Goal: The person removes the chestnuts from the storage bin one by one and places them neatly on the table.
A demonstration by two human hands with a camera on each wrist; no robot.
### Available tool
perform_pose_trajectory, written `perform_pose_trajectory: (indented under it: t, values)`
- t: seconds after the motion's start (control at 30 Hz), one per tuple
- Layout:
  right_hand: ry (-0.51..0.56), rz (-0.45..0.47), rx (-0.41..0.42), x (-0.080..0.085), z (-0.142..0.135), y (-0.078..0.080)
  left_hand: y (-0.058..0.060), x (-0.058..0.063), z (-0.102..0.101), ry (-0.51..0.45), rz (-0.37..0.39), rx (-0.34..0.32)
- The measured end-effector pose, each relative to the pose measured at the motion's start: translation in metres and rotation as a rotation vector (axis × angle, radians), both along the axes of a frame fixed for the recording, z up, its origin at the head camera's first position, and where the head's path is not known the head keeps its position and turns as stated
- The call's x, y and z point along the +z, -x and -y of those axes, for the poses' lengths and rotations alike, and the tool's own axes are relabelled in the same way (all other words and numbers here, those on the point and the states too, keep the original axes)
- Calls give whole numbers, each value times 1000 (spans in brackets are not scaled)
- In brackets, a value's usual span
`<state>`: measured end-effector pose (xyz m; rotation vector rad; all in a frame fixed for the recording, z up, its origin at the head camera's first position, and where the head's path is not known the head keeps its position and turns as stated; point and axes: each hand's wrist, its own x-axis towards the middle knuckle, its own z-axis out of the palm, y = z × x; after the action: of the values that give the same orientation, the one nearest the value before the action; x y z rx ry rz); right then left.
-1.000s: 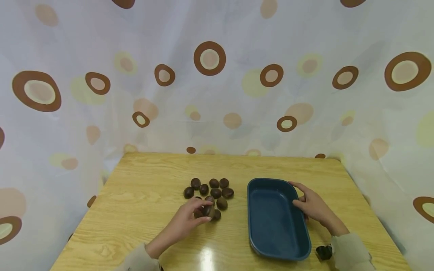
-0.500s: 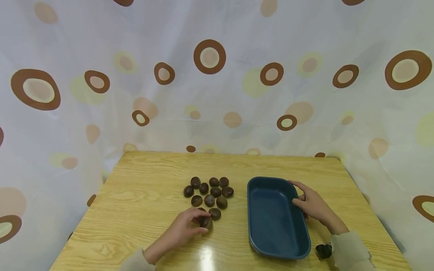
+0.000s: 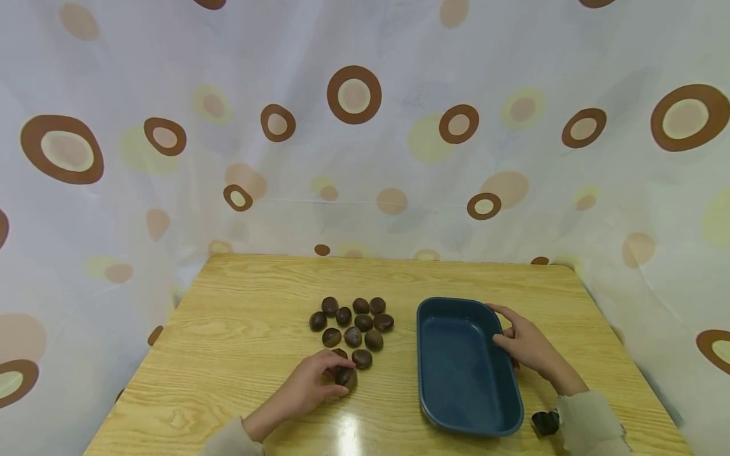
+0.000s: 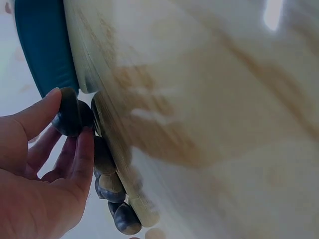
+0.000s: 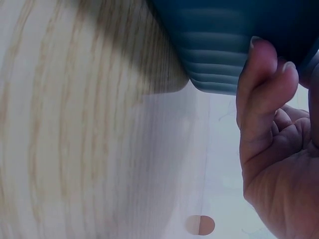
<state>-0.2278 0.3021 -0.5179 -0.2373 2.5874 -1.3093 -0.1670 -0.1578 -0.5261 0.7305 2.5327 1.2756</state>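
Observation:
Between thumb and fingers, my left hand (image 3: 310,384) pinches a brown chestnut (image 3: 346,378) at the near end of a loose group of chestnuts (image 3: 353,337). The left wrist view shows this chestnut (image 4: 66,113) at the fingertips, with another dark chestnut right behind it. My right hand (image 3: 527,345) grips the right rim of a deep blue rectangular tray (image 3: 423,380), its thumb over the edge. Seen from the right wrist, fingers (image 5: 269,84) of that hand lie by the tray's outer wall (image 5: 209,55). Nothing lies in the tray.
The wooden table (image 3: 239,316) bears the chestnuts left of the tray. A small black object (image 3: 545,423) is beside the right sleeve. A white curtain (image 3: 353,164) with brown rings hangs behind the table and along its sides.
My left hand has moved slightly nearer with the chestnut, then stayed almost still over the last half second; chestnuts it covered now show. The right hand and tray have not moved.

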Motion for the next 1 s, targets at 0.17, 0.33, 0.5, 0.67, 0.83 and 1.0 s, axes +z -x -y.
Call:
perform_pose_trajectory:
  t: [0.17,0.33,0.5,0.67,0.83,1.0]
  values:
    - [3,-5,5,1,0,0,2,-1,-2,29,-13,1]
    - [12,-14,7,3,0,0,2,-2,-4,52,-4,-4]
    - [19,-13,2,4,1,-1,2,-2,-3,63,-5,-2]
    - [26,-14,6,4,1,-1,1,-2,-3,79,-49,-4]
    - [22,-16,5,3,1,0,2,-4,-3,130,-107,13]
    - [20,-19,4,3,1,-1,3,-5,-2,152,-114,33]
